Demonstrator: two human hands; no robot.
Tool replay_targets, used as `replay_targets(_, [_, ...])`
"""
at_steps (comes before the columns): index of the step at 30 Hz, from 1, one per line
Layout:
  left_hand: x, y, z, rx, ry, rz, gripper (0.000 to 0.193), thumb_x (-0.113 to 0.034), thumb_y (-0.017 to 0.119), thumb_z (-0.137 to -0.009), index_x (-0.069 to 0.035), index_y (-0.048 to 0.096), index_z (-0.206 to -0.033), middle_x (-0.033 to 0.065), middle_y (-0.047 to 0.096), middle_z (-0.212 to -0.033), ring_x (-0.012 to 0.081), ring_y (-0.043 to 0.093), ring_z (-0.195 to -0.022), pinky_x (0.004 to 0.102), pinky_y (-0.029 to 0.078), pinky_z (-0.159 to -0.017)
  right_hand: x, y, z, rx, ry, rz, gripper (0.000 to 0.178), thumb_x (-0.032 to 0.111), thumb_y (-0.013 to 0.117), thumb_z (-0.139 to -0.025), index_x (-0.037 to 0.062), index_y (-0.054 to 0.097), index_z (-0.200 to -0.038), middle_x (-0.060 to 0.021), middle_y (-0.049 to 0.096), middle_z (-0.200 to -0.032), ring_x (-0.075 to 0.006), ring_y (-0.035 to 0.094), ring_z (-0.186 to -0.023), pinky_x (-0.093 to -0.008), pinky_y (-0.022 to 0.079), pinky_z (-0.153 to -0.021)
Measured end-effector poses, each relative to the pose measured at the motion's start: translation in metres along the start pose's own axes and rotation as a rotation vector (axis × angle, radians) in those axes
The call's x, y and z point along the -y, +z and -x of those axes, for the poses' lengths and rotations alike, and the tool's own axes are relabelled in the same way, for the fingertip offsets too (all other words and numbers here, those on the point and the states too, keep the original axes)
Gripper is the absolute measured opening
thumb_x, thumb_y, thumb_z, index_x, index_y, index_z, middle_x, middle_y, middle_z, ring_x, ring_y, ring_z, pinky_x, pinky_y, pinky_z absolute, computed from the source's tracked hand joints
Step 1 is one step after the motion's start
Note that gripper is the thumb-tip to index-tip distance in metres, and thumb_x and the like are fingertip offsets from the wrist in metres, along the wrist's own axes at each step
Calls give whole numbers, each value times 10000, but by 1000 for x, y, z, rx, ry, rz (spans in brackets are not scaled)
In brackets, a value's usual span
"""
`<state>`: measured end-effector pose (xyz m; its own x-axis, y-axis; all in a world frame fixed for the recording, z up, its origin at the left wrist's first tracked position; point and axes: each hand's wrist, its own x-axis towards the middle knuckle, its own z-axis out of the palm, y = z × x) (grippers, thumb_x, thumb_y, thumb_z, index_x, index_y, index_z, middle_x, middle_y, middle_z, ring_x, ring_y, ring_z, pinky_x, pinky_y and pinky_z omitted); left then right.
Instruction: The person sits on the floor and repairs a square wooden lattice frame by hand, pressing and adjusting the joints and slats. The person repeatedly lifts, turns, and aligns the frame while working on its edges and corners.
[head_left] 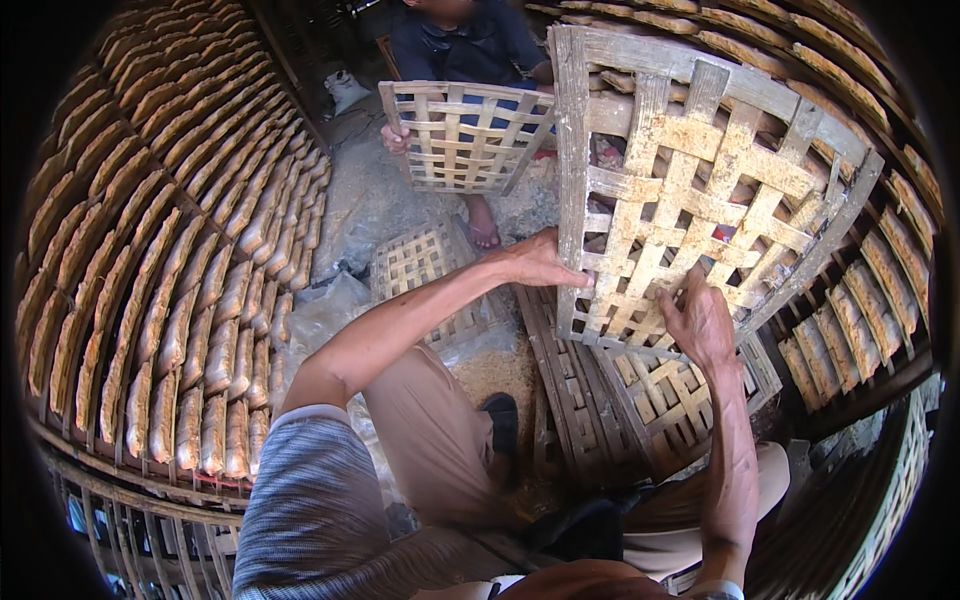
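A woven bamboo tray (683, 190) in a wooden frame stands tilted up in front of me, its slats dusted with pale crumbs. My left hand (540, 262) grips the frame's left side near the bottom, thumb on the front. Against the lower middle of the lattice is my right hand (702, 320), fingers bent and close together; whatever they hold, if anything, is hidden. Beneath the raised tray, a stack of similar trays (660, 400) lies between my legs.
Across from me a seated person (465, 45) holds another woven tray (470, 135). One more tray (425, 265) lies on the floor beside clear plastic sheeting (330, 315). Racks of crusted slabs rise at left (170, 250) and right (850, 310). Crumbs cover the floor (500, 375) by my foot.
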<state>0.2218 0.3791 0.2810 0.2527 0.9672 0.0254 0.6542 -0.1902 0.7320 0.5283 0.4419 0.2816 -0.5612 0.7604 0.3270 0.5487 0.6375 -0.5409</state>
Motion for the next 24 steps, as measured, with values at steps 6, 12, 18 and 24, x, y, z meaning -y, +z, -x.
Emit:
replay_targets(6, [-14, 0, 2, -11, 6, -58, 854, -478, 856, -828, -37, 535, -1485, 253, 572, -1459, 364, 544, -1360, 443, 429, -1176, -2, -1, -2, 18, 17, 45, 404, 169, 767, -897, -139, 557, -1054, -331, 667, -694, -503, 721, -699, -542, 567, -615])
replay_targets(12, [4, 9, -2, -80, 92, -24, 866, -480, 867, -814, -2, 540, -1459, 247, 580, -1435, 370, 552, -1338, 457, 439, -1163, 5, -2, -1, 27, 85, 41, 405, 218, 743, -949, -88, 560, -1141, -241, 687, -681, -368, 689, -597, -454, 512, -571])
replay_targets(18, [13, 20, -6, -129, 127, 128, 875, -476, 876, -774, -2, 555, -1436, 215, 611, -1379, 340, 584, -1264, 440, 476, -1106, 12, -3, 0, 44, 113, -16, 443, 282, 755, -936, -101, 577, -1070, -252, 665, -694, -424, 694, -645, -485, 522, -614])
replay_targets(24, [23, 12, -5, -172, 135, 141, 496, -378, 805, -781, 49, 722, -1020, 140, 715, -923, 229, 636, -821, 417, 533, -804, 5, 4, 0, -5, 33, -69, 391, 239, 750, -941, -110, 585, -1002, -232, 666, -684, -374, 704, -627, -474, 517, -579])
